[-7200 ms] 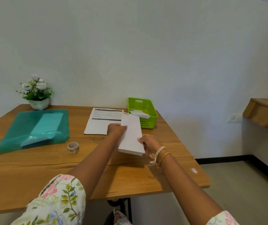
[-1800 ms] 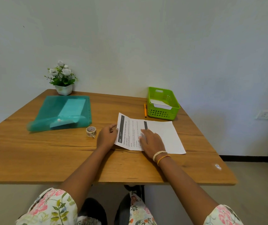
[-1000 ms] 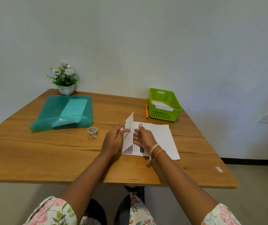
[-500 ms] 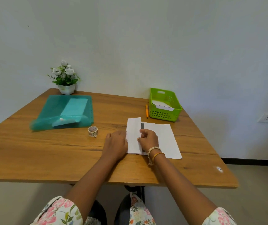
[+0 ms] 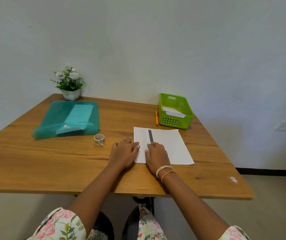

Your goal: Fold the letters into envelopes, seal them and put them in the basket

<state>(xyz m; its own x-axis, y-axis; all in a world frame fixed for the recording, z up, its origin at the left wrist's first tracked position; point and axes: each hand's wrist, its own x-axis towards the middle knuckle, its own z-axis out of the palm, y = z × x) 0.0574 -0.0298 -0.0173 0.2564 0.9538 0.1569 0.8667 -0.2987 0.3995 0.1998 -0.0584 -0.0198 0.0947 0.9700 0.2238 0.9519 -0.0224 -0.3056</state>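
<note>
A white letter (image 5: 170,146) lies flat on the wooden table (image 5: 52,161), its left third folded over so a dark printed strip shows along the fold's edge. My left hand (image 5: 124,153) lies flat with straight fingers at the folded flap's left edge, fingertips touching the paper. My right hand (image 5: 157,153) presses flat on the folded flap near its lower end. The green basket (image 5: 187,121) stands at the back right and holds a white envelope (image 5: 173,111).
A roll of patterned tape (image 5: 99,139) stands left of my hands. A teal plastic folder (image 5: 69,118) holding envelopes lies at the back left, with a potted white flower (image 5: 68,84) behind it. An orange pen (image 5: 156,118) lies beside the basket. The table's right edge is near.
The letter's left third was lifted and folded over to the right. Both hands have flattened onto the flap, the left one moving up against the folded edge.
</note>
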